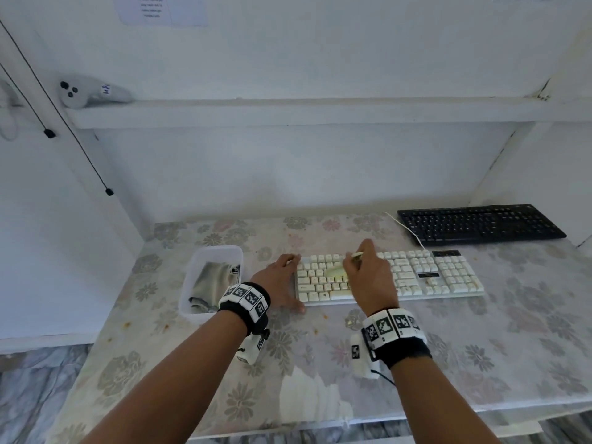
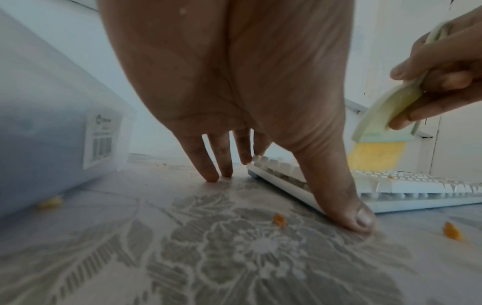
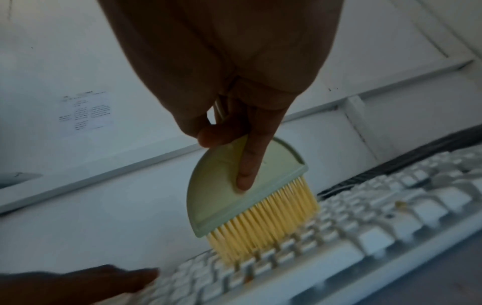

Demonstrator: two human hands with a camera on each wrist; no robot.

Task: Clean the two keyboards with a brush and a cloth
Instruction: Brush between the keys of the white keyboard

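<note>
Where the flower-patterned table (image 1: 480, 331) spreads below a white shelf (image 1: 288, 113), the white keyboard (image 1: 448, 277) lies near the front and the black keyboard (image 1: 480, 224) behind it to the right, well apart. A clear tub (image 1: 195, 267) holding a grey cloth (image 1: 213, 280) sits just left of the left hand (image 1: 282, 283), whose straight fingers rest on the table against the white keyboard's left end. The right hand (image 1: 368, 277) grips the pale green brush (image 3: 234, 185), its yellow bristles (image 3: 263, 225) touching the white keys; orange crumbs (image 2: 279, 219) dot the table.

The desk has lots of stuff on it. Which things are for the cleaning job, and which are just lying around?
For the job:
- brush, held in the right hand
- white keyboard, steadied by the left hand
- black keyboard
- grey cloth in the plastic tub

Just lying about:
- white controller on the shelf
- paper on the wall
- orange crumbs
</note>
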